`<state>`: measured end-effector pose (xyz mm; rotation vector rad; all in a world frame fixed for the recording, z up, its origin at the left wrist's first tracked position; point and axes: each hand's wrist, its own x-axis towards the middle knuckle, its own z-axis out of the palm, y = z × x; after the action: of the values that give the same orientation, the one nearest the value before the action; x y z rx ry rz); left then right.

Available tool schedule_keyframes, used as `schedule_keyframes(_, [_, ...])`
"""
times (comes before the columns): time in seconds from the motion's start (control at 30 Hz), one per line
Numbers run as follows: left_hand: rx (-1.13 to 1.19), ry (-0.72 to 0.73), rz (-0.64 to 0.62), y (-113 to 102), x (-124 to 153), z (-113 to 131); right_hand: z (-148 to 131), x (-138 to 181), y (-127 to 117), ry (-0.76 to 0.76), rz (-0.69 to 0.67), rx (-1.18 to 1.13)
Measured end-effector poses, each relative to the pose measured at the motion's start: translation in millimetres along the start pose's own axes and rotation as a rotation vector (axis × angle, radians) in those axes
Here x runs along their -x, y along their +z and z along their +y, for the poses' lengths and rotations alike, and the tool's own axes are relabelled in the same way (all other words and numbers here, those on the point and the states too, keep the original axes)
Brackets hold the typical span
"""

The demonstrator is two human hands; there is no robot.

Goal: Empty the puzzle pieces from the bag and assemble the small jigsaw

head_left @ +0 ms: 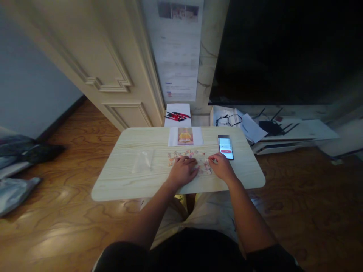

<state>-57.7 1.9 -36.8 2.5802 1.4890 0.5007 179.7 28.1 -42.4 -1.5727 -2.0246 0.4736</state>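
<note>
Pale desk (pixel 119 185); I'm seeing puzzle pieces (pixel 191 153) lying around the left hand (pixel 185 170), its fingers reaching out, apart from the palm. Right hand (pixel 222 166): fingertips sitting close; can't tell if gripping. Phone (pixel 226 149) lying just beyond it, clear bag (pixel 143 161) left of the left hand. Wood floor (pixel 62 226) spreading below.

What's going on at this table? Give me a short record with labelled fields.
Surface: pale wood-grain table with rounded corners
Left hand: palm down over small, flat, multicoloured pieces
Right hand: fingertips at the pieces' right end; grip unclear
Far edge: white paper sheet with yellow cartoon figure
Beside right hand: slim black phone, screen lit
Left side: clear plastic bag
</note>
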Motion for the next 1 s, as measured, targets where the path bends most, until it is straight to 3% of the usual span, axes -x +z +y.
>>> schedule_keyframes(0.13, [-0.007,0.009,-0.007,-2.6,-0.3,2.6,-19.5,-6.5,16.7,-0.005,0.017,0.081])
schedule_keyframes(0.27, [-0.016,0.018,-0.022,-4.3,0.6,5.7,-36.6,-15.3,30.7,0.012,-0.062,0.186])
schedule_keyframes(0.47, [-0.015,0.008,-0.028,-8.7,4.2,-0.7,-40.3,-19.4,33.2,0.027,-0.114,0.202])
schedule_keyframes(0.63, [-0.014,0.010,-0.018,-10.4,5.4,-4.5,-42.5,-20.4,32.2,0.025,-0.075,0.173])
schedule_keyframes(0.77, [-0.024,-0.015,-0.012,-9.7,5.0,-3.7,-32.5,-12.7,21.4,-0.009,-0.094,0.115])
schedule_keyframes(1.0, [0.040,0.052,-0.013,-4.3,-2.2,5.7,11.9,9.1,-6.8,0.023,0.025,0.049])
